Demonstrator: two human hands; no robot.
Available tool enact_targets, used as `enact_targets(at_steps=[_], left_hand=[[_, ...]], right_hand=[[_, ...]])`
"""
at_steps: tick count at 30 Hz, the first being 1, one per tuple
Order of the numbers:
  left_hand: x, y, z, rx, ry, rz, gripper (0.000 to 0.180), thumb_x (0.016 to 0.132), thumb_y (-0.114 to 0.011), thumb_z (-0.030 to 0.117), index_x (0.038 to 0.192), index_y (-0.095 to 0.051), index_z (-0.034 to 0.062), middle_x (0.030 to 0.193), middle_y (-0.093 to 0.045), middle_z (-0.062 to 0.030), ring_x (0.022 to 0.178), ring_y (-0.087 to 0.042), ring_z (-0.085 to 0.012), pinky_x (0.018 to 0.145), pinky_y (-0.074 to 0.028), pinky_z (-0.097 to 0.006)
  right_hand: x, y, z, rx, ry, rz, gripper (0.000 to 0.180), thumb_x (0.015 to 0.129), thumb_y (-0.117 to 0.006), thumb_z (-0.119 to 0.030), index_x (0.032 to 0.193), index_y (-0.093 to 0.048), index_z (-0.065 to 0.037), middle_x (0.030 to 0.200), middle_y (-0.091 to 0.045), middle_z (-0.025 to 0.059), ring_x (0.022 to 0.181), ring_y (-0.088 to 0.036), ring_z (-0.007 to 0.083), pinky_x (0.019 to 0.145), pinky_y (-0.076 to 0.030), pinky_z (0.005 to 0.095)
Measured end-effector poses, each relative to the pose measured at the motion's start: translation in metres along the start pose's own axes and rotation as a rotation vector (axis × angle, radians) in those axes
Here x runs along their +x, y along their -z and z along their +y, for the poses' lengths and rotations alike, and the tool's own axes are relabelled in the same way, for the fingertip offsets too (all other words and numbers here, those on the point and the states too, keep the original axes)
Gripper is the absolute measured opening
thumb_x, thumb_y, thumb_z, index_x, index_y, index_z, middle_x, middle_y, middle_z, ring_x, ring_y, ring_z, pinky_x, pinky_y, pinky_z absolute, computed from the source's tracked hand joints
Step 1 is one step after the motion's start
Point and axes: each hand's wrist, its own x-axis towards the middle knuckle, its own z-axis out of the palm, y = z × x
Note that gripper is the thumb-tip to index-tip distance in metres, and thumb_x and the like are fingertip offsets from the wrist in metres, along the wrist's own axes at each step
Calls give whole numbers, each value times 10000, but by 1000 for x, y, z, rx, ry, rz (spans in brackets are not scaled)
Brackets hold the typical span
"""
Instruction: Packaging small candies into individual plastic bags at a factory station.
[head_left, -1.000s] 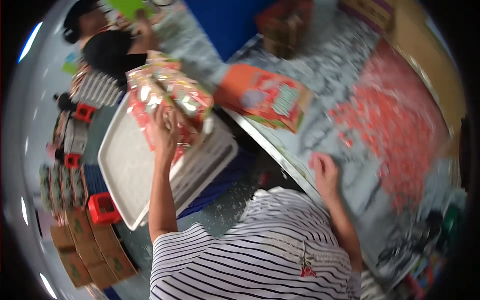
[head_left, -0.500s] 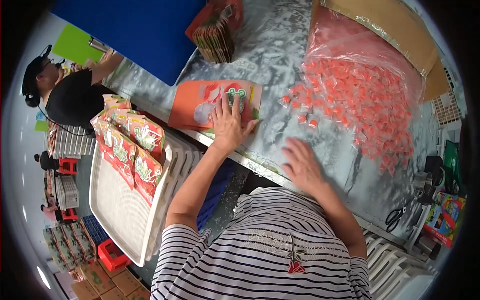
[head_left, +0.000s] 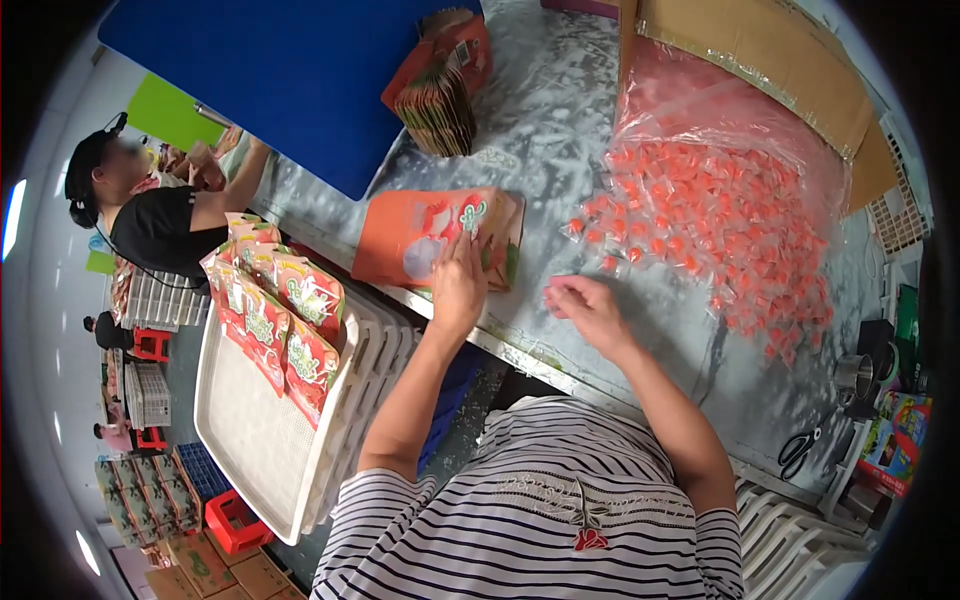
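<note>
My left hand (head_left: 461, 287) rests on the front of an orange-red printed pouch (head_left: 390, 237) lying flat near the table's front edge. Its fingers are stretched out, pointing away from me. To the right of the pouch, my right hand (head_left: 592, 312) hovers by the table edge with fingers curled in; whether anything is between them is hidden. Beyond that hand spreads a heap of small red-orange pieces in clear wrappers (head_left: 700, 220), several of them loose at its near left side. A stack of similar folded pouches (head_left: 437, 112) stands farther back.
Stacked white trays (head_left: 250, 430) stand at left, the top one bearing several filled pouches (head_left: 310, 365). A blue board (head_left: 270, 80) overhangs the far left. A cardboard box (head_left: 770, 60) lies behind the heap. Black scissors (head_left: 797, 450) sit at right. A co-worker (head_left: 150, 215) works at far left.
My left hand's spread fingers have drawn together on the pouch. My right hand has moved slightly left, its fingers curling in. The whole view has shifted a little.
</note>
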Motion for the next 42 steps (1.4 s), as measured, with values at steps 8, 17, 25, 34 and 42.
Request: enact_targets(at_steps=[8, 17, 25, 34, 42], left_hand=[[-63, -3, 62, -165, -138, -50, 424, 920, -570, 110, 1234, -477, -159, 1199, -537, -355, 1130, -525, -488, 984, -418, -508], [-72, 1, 105, -212, -839, -434, 662, 699, -691, 126, 1301, -489, -60, 1328, -503, -205, 1235, -454, -410, 1036, -379, -495], [-54, 26, 114, -38, -976, -599, 562, 626, -681, 42, 1175, -599, -43, 1125, -591, -156, 1063, -559, -342, 901, -486, -391], [-43, 32, 123, -64, -1114, -592, 537, 699, -631, -16, 1231, -606, 53, 1198, -542, -172, 1002, -581, -341, 796, -522, -413], [-40, 28, 115, -77, -1034, -635, 465, 713, -667, -23, 1168, -615, 60, 1212, -537, -210, 973, -609, -380, 746, -546, -432]], right_hand=[[-5, -23, -17, 212, 41, 89, 259, 964, -586, -236, 1009, -646, 13, 900, -647, 1, 767, -523, 43, 657, -453, 238], [-84, 34, 13, -297, 50, 148, 148, 853, -631, -102, 865, -637, 45, 726, -663, 136, 665, -591, 107, 594, -481, 306], [-109, 30, -1, -276, 269, 90, 290, 806, -724, -215, 724, -602, 35, 595, -569, 180, 484, -540, 227, 493, -426, 366], [-110, 27, -1, -187, 345, 73, 418, 808, -738, -302, 695, -598, 74, 558, -526, 180, 480, -488, 176, 477, -390, 357], [-113, 30, -10, 104, 239, -4, 484, 817, -734, -432, 757, -660, 42, 543, -509, 29, 530, -438, 73, 473, -368, 320]])
